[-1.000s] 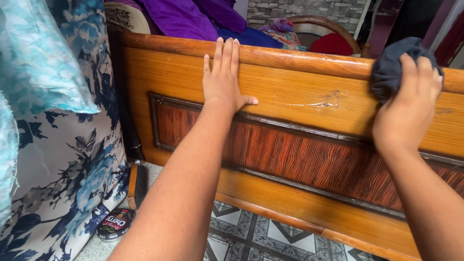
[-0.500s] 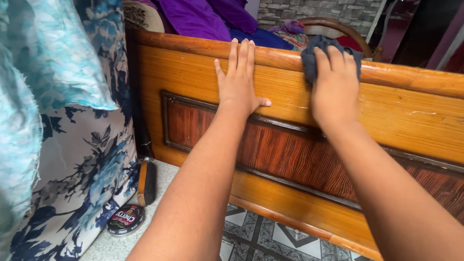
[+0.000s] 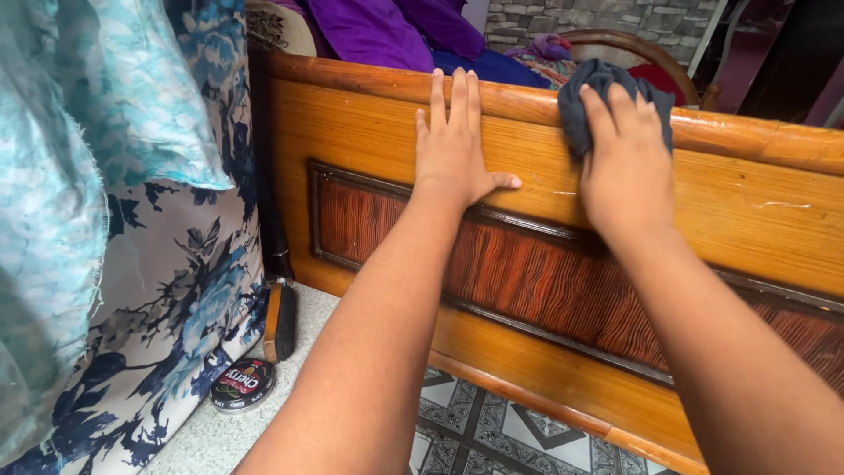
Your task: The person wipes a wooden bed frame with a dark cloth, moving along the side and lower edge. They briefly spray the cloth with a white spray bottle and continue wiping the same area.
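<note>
Head view is all I have, looking down over both forearms at a wooden bed board (image 3: 369, 132) with a darker reddish inset panel (image 3: 545, 281). My left hand (image 3: 453, 145) lies flat and released against the upper, lighter band of the board, fingers straight and close together pointing up toward the top rail, thumb spread out to the side; it grips nothing, only presses on the wood. My right hand (image 3: 624, 167) sits just beside it, well apart from touching it, and presses a dark grey cloth (image 3: 598, 88) against the same band near the top rail. The fingers are spread over the cloth rather than curled around it, so the cloth is pinned between palm and wood, with its bunched edge showing above the fingertips and at both sides of the hand. Left of the board hangs a blue floral fabric (image 3: 176, 290). On the pale floor below it I see a round tin (image 3: 242, 384) and a brush (image 3: 280, 321) leaning near the board's corner. Patterned floor tiles (image 3: 492, 431) show beneath my arms.
</note>
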